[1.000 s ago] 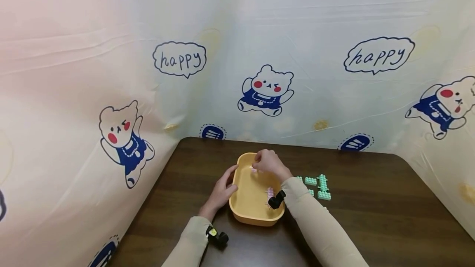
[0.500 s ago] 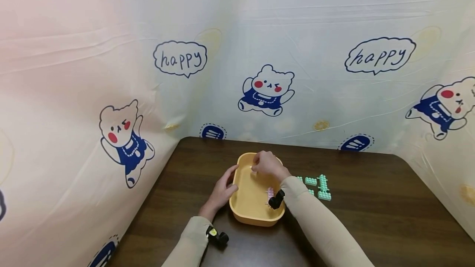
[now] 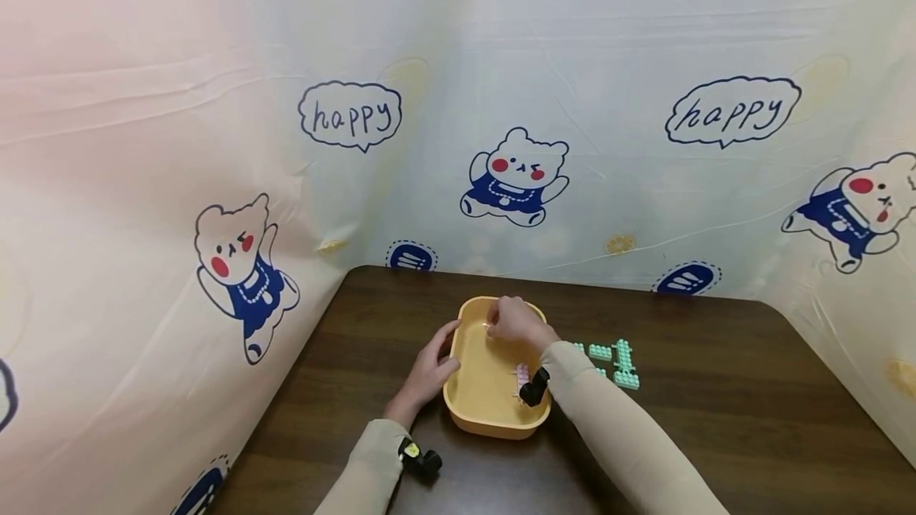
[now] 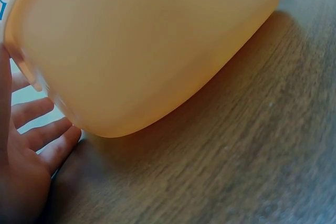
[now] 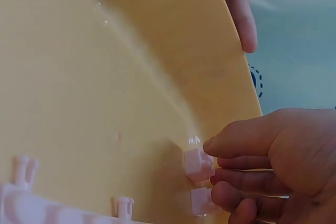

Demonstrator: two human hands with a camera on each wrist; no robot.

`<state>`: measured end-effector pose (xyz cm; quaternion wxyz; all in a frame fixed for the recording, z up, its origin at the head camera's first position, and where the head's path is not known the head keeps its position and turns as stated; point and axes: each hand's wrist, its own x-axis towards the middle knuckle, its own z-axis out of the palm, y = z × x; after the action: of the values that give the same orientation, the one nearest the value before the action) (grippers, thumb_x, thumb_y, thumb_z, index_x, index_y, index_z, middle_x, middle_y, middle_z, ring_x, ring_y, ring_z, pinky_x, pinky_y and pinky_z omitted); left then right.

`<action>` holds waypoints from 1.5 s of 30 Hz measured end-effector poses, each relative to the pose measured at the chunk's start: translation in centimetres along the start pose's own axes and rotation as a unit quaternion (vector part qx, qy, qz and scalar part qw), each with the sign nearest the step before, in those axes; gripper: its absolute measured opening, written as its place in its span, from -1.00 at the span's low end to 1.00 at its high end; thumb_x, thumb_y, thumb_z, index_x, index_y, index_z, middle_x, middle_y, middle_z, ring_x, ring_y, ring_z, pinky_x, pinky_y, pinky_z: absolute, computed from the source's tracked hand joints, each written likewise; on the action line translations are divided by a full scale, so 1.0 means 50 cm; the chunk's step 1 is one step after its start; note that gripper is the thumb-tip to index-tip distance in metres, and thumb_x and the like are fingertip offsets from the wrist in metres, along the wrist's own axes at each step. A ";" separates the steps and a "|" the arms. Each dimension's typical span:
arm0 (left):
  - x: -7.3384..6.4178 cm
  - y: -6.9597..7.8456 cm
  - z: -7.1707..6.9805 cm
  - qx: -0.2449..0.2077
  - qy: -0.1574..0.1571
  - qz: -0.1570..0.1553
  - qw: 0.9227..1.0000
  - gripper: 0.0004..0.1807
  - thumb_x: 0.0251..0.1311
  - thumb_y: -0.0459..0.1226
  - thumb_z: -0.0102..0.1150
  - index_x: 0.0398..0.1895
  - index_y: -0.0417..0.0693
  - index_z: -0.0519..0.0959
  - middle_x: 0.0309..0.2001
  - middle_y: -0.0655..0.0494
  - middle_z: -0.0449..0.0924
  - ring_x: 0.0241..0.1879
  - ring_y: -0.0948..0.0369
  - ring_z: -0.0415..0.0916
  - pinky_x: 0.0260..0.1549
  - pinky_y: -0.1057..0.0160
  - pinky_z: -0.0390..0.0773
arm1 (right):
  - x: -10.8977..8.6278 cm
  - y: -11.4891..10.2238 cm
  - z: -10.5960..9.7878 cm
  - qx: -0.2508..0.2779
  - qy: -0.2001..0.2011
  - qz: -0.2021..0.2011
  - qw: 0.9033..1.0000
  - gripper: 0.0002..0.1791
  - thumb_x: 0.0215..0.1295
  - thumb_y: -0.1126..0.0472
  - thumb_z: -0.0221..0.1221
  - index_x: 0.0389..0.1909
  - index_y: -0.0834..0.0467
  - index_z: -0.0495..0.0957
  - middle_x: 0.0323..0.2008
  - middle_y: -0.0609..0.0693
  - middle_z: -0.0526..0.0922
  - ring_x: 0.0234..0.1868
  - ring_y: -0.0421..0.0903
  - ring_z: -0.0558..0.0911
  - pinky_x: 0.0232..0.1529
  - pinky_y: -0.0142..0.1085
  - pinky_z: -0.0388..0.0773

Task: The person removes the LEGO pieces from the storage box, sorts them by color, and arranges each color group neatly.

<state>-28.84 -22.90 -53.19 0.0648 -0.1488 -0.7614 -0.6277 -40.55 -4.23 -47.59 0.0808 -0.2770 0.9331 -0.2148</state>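
A yellow plastic tray (image 3: pixel 475 388) stands on the table. My left hand (image 3: pixel 428 376) rests at its left side, with spread fingers against the outer wall in the left wrist view. Inside the far end of the tray, my right hand (image 3: pixel 517 319) pinches a small pink building block (image 5: pixel 198 164) between thumb and fingertips. A second pink block end (image 5: pixel 200 201) shows just beside it; whether the two are joined is hidden by the fingers. A longer pink studded piece with pegs (image 5: pixel 31 211) lies on the tray floor, nearer the right wall.
Several mint-green building blocks (image 3: pixel 625 360) lie on the brown wooden table (image 3: pixel 716 396), right of the tray and partly behind the right sleeve. A printed cloth (image 3: pixel 615 181) hangs around the table's back and sides.
My right hand has shifted slightly down with its fingers in the tray, covering more of the pink piece there. My left hand and the tray have stayed in place.
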 end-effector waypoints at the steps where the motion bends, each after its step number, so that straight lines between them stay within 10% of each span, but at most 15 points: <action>1: 0.002 -0.008 0.002 0.002 0.003 -0.003 1.000 -0.23 0.08 -0.53 -0.07 0.47 -0.20 0.13 0.34 -0.34 0.30 0.26 -0.18 0.37 0.04 0.19 0.52 | -0.002 0.000 0.000 -0.001 -0.002 0.000 1.000 -0.86 0.21 0.19 0.30 -0.22 0.11 0.67 -0.36 -0.08 0.63 -0.39 -0.14 0.56 -0.32 -0.29 0.51; 26: -0.008 0.057 0.006 0.007 -0.020 -0.020 1.000 -0.26 0.13 -0.54 -0.07 0.46 -0.21 0.13 0.35 -0.39 0.26 0.28 -0.22 0.33 0.04 0.26 0.49 | -0.015 0.009 -0.004 -0.001 0.004 -0.017 1.000 -0.92 0.16 0.17 0.35 -0.42 0.05 0.64 -0.47 -0.10 0.59 -0.49 -0.16 0.54 -0.43 -0.32 0.49; 35: -0.008 0.060 0.004 0.003 -0.029 -0.006 1.000 -0.24 0.10 -0.53 -0.08 0.47 -0.30 0.08 0.38 -0.40 0.20 0.31 -0.25 0.28 0.15 -0.09 0.42 | -0.020 0.006 -0.011 -0.003 0.011 -0.013 1.000 -0.92 0.15 0.15 0.34 -0.42 0.02 0.62 -0.46 -0.12 0.60 -0.49 -0.17 0.55 -0.42 -0.32 0.48; 45: -0.011 0.046 -0.002 0.011 -0.015 -0.022 1.000 -0.26 0.14 -0.53 -0.07 0.48 -0.20 0.12 0.37 -0.36 0.24 0.29 -0.19 0.33 0.02 0.36 0.47 | -0.035 -0.016 -0.032 0.013 0.037 -0.015 0.999 -0.87 0.08 0.12 0.36 -0.40 0.04 0.61 -0.45 -0.10 0.59 -0.45 -0.15 0.53 -0.39 -0.32 0.50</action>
<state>-27.61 -22.71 -51.18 0.0413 -0.1403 -0.7725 -0.6180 -39.15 -3.32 -45.71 0.0471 -0.2816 0.9283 -0.2382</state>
